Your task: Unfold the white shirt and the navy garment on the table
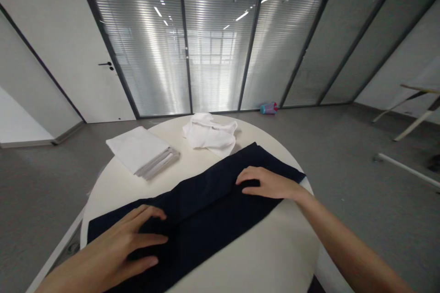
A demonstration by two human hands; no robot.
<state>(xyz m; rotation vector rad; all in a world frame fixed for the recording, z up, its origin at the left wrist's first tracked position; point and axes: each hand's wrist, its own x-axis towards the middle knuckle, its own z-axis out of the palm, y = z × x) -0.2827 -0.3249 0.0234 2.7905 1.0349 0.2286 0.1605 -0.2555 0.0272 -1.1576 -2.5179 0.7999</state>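
A long piece of dark navy cloth (206, 210), perhaps trousers, lies stretched diagonally over a round white table (271, 247). A crease or fold line runs along its length. Over its near left part is my left hand (127, 238), fingers spread and slightly curled, with nothing gripped. My right hand (264, 183) rests on or just above the right part, its fingers bent and apart. Whether the fingertips press on the cloth I cannot tell. Behind the cloth lies a crumpled white cloth (209, 132), and left of that a neatly folded stack of white fabric (140, 149).
Grey floor (343, 155) surrounds the table. A blue and red cylindrical object (268, 108) lies by the glass partition (216, 55). At the left is a white door (92, 78) with a black handle. Table legs (415, 121) stand at the right.
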